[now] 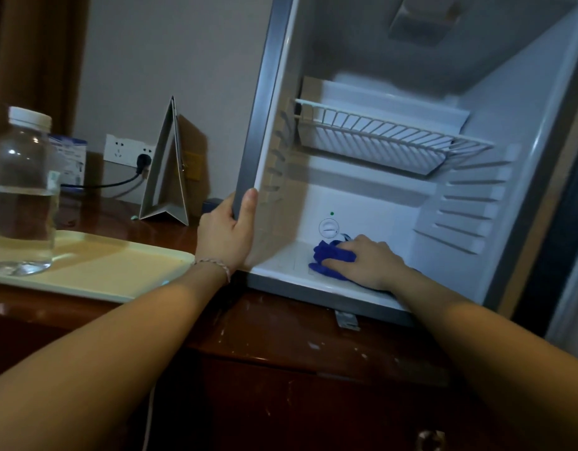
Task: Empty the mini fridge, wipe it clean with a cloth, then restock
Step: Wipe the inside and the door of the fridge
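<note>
The mini fridge (268, 102) stands open on a wooden cabinet, its white inside bare except for a wire shelf (388, 131). My left hand (227, 232) grips the grey left front edge of the fridge, thumb on its inner side. On the fridge floor my right hand (367, 260) presses down on a bunched blue cloth (330, 255), fingers bent over it. A round dial (329, 228) sits on the back wall just behind the cloth.
A cream tray (112, 271) lies on the cabinet top (281, 323) at the left, holding a clear glass bottle (20, 190) with a white cap, half full of water. Behind it stand a folded grey card (167, 170), a wall socket (131, 151) with a black plug, and a small box.
</note>
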A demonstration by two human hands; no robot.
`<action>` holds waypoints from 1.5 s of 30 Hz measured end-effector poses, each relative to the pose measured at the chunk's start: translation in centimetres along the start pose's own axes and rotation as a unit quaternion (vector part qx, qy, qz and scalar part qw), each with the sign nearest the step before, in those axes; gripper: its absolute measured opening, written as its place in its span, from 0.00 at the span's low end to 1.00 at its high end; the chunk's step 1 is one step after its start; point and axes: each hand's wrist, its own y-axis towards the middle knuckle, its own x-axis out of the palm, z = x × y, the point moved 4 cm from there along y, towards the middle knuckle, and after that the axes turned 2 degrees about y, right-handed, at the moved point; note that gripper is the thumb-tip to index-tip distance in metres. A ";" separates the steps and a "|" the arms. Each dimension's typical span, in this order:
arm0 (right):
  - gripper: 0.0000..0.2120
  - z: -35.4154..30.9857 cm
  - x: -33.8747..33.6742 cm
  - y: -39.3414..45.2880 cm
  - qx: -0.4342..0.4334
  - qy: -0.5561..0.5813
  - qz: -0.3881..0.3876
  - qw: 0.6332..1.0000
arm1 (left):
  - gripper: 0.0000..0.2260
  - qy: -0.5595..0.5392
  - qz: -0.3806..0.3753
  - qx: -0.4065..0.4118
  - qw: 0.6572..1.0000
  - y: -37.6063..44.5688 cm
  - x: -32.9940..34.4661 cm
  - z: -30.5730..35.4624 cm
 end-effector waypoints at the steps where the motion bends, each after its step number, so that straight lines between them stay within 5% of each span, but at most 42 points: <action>1: 0.22 -0.3 -0.3 -0.9 -0.005 -0.004 0.001 1.000 | 0.20 0.000 -0.002 -0.003 1.000 0.0 0.0 0.0; 13: 0.29 -0.2 -1.3 -4.5 -0.056 -0.006 0.004 0.998 | 0.21 0.012 0.009 0.009 1.000 0.2 0.1 -0.4; 30: 0.34 6.7 0.7 5.1 0.083 -0.041 0.020 0.995 | 0.21 0.001 0.018 0.037 0.999 0.2 0.1 -0.5; 45: 0.21 4.4 -0.8 -2.5 0.080 -0.038 0.051 0.995 | 0.22 0.022 0.004 0.013 1.000 0.3 -0.3 -0.5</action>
